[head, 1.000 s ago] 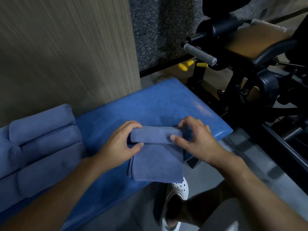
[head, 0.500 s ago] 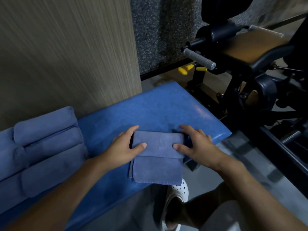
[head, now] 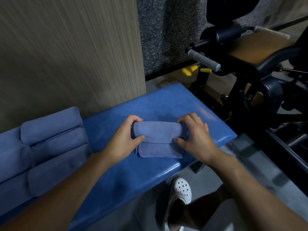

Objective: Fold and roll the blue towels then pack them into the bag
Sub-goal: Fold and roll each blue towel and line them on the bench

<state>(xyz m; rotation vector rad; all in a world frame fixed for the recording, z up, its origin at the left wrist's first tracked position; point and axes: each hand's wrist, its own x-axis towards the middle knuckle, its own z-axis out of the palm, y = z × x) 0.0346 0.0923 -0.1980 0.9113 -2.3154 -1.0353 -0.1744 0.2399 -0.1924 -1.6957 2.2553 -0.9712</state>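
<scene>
A partly rolled blue towel (head: 157,133) lies on the blue padded bench (head: 166,100), with a short flat flap of it still showing toward me. My left hand (head: 123,139) grips the roll's left end, fingers curled over the top and thumb underneath at the front. My right hand (head: 195,135) grips the right end the same way. Several rolled blue towels (head: 50,129) are stacked at the bench's left end. No bag is in view.
A wood-grain wall panel (head: 71,52) stands behind the bench. Black gym equipment with a grey handle (head: 204,60) and a brown pad (head: 260,45) crowds the right side. My white perforated shoe (head: 180,190) rests on the grey floor below the bench edge.
The roll has grown thicker and come toward me over the flat part, leaving a shorter flap. Both hands moved with it and keep their hold on its ends.
</scene>
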